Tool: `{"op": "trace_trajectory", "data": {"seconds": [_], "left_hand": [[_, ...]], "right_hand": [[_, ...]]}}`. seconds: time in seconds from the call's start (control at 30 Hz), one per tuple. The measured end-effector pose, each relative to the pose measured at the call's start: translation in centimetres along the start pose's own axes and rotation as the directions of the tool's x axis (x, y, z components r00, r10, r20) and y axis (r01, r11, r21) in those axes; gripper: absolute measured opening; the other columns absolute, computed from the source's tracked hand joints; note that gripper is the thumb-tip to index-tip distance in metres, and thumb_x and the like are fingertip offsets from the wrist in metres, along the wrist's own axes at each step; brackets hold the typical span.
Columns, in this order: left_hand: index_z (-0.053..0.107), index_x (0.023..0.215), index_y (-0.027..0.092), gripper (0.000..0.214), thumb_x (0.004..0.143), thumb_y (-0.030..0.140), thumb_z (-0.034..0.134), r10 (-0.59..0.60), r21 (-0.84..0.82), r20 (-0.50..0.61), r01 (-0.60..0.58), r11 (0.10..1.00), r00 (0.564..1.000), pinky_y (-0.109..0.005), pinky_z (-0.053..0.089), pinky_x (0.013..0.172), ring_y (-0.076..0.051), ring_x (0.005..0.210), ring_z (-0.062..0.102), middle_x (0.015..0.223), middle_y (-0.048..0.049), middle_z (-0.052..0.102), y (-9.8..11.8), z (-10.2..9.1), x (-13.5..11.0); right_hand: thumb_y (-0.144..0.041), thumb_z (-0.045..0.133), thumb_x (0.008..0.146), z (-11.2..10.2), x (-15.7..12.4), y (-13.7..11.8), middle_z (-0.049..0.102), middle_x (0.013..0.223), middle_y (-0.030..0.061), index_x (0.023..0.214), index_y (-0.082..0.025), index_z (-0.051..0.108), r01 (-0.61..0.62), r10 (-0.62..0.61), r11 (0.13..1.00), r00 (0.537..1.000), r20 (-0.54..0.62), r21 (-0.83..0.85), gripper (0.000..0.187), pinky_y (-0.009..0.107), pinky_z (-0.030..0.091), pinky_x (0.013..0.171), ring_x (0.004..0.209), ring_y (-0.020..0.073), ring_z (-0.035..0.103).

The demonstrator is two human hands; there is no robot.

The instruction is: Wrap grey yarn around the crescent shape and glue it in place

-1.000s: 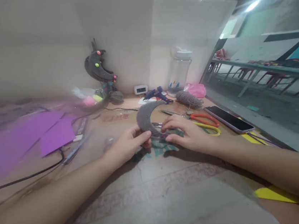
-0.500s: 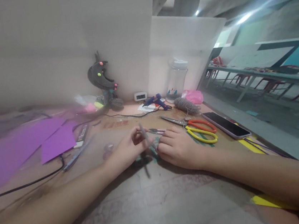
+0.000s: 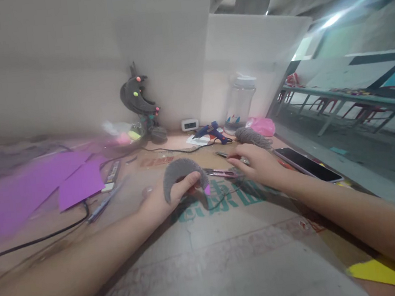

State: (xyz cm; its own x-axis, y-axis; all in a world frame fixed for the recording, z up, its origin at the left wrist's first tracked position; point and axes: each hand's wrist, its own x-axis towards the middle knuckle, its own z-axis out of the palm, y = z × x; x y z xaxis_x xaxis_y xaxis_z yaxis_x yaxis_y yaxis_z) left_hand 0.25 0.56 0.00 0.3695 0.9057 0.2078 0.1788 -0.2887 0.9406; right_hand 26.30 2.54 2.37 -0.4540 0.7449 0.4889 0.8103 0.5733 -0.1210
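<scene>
My left hand (image 3: pixel 169 194) is closed around a crescent (image 3: pixel 178 170) wrapped in grey yarn, with a bare purple tip at its right end. A thin strand of yarn (image 3: pixel 224 196) trails from the crescent over the board to the right. My right hand (image 3: pixel 258 164) hovers over the scissors (image 3: pixel 221 154), its thumb and forefinger apart; it hides most of the handles. Just behind that hand lies the grey yarn skein (image 3: pixel 253 138). Between the hands rests a pink-handled cutter (image 3: pixel 221 173).
A blue glue gun (image 3: pixel 213 132), small white clock (image 3: pixel 189 125) and clear bottle (image 3: pixel 240 102) stand at the back. A dark crescent decoration (image 3: pixel 138 97) is by the wall. Purple sheets (image 3: pixel 80 185) lie left, a phone (image 3: pixel 308 165) and yellow paper (image 3: pixel 383 274) right.
My right hand has left the crescent and moved right and away from me, over the scissors. My left hand has turned the crescent so its flat face shows.
</scene>
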Motion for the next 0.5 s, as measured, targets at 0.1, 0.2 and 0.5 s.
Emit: {"op": "trace_trajectory", "data": {"seconds": [0.1,0.2,0.5], "left_hand": [[0.060,0.074,0.018,0.037,0.088,0.052,0.052,-0.018,-0.087,-0.059,0.013,0.996,0.998,-0.027,0.046,0.068,-0.016,0.068,0.057,0.071,-0.0005,0.061,-1.0,0.3,0.2],[0.062,0.070,0.018,0.046,0.086,0.060,0.050,-0.136,-0.085,-0.132,0.126,0.988,0.982,-0.029,0.046,0.070,-0.017,0.068,0.059,0.069,-0.0022,0.062,-1.6,0.5,0.3],[0.058,0.060,0.019,0.052,0.079,0.067,0.055,-0.280,0.020,-0.178,0.288,0.958,0.943,-0.029,0.039,0.059,-0.017,0.060,0.055,0.060,-0.0020,0.060,-1.1,0.3,0.2]], "right_hand": [[-0.031,0.052,0.093,0.2,0.6,1.2,0.069,0.100,0.0076,0.100,-0.017,0.065,-0.177,0.174,0.980,0.984,0.046,0.086,0.021,0.036,0.048,0.079,0.089,0.0218,0.063],[-0.033,0.056,0.089,0.6,1.9,2.7,0.067,0.116,0.0102,0.113,-0.016,0.063,-0.251,0.245,0.964,0.966,0.078,0.090,0.030,0.040,0.048,0.091,0.103,0.0247,0.063],[-0.029,0.063,0.088,3.4,9.4,7.5,0.061,0.129,0.0173,0.130,-0.010,0.055,-0.432,0.423,0.898,0.899,0.112,0.078,0.047,0.040,0.045,0.099,0.113,0.0274,0.060]]}}
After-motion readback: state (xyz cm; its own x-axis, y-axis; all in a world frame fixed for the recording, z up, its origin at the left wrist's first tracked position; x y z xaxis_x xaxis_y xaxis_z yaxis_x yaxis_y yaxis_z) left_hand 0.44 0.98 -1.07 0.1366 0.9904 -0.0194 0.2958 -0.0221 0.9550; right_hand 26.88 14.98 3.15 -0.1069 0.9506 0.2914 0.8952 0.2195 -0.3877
